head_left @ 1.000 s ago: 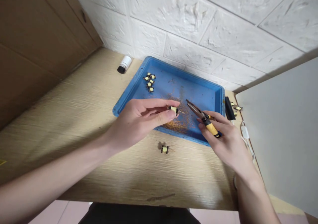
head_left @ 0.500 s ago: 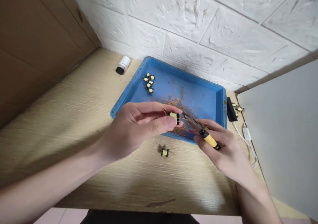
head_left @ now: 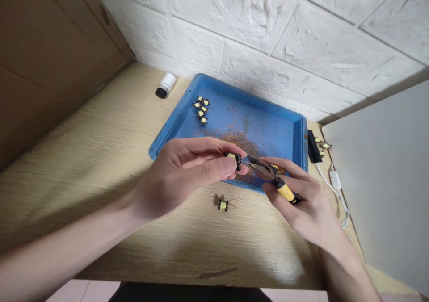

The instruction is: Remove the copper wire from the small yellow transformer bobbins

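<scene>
My left hand (head_left: 187,170) pinches a small yellow-and-black coil part (head_left: 234,158) between thumb and forefinger, above the front edge of a blue tray (head_left: 174,127). My right hand (head_left: 301,199) grips yellow-handled pliers (head_left: 271,177), whose jaws point left and touch the held part. A tangle of thin copper wire (head_left: 239,141) lies in the tray behind my fingers. Another coil part (head_left: 222,205) lies on the wooden table just below my hands.
Several more coil parts (head_left: 201,109) lie in the tray's far left corner. A small white-and-black bottle (head_left: 165,86) lies near the wall. A black plug with a white cable (head_left: 326,172) and a grey panel (head_left: 385,181) stand at the right, a brown board at the left.
Both hands came toward me and closer together; the pliers' jaws, first apart from the held part, now reach it. The view shifted slightly.
</scene>
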`<state>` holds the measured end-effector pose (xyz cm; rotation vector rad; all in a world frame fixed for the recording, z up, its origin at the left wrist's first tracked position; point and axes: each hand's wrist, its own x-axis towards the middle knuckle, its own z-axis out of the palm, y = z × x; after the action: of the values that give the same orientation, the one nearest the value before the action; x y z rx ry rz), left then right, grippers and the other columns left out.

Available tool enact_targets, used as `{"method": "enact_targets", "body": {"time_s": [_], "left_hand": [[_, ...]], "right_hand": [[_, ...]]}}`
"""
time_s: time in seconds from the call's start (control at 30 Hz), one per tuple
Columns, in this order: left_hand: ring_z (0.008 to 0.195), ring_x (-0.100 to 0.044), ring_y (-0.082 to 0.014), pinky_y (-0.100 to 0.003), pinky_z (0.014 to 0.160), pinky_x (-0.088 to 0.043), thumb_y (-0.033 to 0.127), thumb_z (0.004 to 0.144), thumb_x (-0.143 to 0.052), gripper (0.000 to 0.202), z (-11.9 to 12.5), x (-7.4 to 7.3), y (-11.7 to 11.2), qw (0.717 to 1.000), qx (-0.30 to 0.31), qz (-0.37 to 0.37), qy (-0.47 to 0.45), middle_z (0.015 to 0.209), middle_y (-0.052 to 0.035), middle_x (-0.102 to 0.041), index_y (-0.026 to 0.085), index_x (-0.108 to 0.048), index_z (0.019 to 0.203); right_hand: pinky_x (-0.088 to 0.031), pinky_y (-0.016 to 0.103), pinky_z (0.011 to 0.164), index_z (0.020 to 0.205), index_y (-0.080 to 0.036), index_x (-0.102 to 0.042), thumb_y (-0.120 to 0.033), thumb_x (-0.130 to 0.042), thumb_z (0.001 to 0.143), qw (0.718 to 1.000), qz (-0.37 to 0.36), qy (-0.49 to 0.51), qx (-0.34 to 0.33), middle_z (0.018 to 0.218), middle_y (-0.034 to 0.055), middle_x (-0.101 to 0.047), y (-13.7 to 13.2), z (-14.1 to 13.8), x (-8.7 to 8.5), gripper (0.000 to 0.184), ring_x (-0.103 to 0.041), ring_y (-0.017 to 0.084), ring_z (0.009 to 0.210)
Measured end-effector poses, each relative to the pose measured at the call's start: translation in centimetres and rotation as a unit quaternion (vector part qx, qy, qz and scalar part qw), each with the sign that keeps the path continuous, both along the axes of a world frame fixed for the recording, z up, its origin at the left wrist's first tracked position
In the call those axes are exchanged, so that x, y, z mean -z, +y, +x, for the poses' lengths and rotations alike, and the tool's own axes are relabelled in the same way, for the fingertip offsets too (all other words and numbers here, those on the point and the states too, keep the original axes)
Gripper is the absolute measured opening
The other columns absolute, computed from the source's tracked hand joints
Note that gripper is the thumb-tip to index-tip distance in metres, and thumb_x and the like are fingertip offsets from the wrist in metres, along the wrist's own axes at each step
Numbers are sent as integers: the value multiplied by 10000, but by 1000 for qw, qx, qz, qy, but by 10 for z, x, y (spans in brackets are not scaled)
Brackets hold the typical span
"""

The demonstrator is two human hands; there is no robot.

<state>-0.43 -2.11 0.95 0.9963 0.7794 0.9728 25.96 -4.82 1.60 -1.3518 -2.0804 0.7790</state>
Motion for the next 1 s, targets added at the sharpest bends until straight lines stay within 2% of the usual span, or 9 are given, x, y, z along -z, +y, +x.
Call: {"method": "enact_targets", "body": {"time_s": [0.2,0.4,0.57,0.7,0.8,0.9,1.0], "left_hand": [[983,-821,-140,-177,883,-659,362,961,-847,56,2,-1,1,1000,-5,7,-23,981,62,-871,391,-878,998],[960,-822,-117,-138,856,-647,324,963,-846,65,4,2,2,1000,-16,7,-25,967,62,-869,367,-876,1001],[973,-824,-136,-165,868,-658,347,948,-863,63,3,3,3,1000,-18,8,-23,991,50,-871,364,-877,1007],[987,-830,-195,-270,923,-682,356,933,-866,91,4,2,3,1000,-13,0,8,999,18,-874,344,-877,1022],[1002,-834,-235,-331,946,-691,357,920,-868,126,5,1,3,1000,-11,-3,23,1000,-10,-875,311,-875,1037],[1006,-835,-225,-314,944,-686,331,920,-864,107,5,1,3,1000,-9,-10,12,989,-2,-875,313,-873,1025],[1007,-835,-206,-279,931,-677,314,928,-858,94,6,2,2,1000,-8,-18,6,982,8,-874,321,-870,1021]], "right_hand": [[-622,303,1018,769,-214,-727,-199,-657,997,999,29,-15,0,1339,102,-787,1,0,-2,239,-785,226,1177],[-655,331,978,754,-215,-721,-177,-656,981,999,49,-23,0,1314,111,-797,2,-1,-4,240,-811,237,1101],[-655,332,959,733,-215,-705,-189,-657,988,998,53,-23,-6,1301,110,-798,1,-1,-5,261,-813,230,1058],[-650,341,936,762,-221,-733,-216,-670,1000,998,51,-24,4,1214,97,-800,1,-2,-4,246,-798,224,1017],[-639,303,861,757,-215,-741,-244,-699,1001,998,51,-22,13,1118,79,-776,0,-2,-4,249,-770,183,906],[-599,241,729,715,-199,-709,-272,-731,999,999,50,-12,16,1022,56,-735,0,-3,-4,295,-699,124,762],[-559,226,666,728,-198,-707,-275,-740,1000,999,45,-3,12,968,42,-729,0,-2,-6,285,-677,118,741]]}}
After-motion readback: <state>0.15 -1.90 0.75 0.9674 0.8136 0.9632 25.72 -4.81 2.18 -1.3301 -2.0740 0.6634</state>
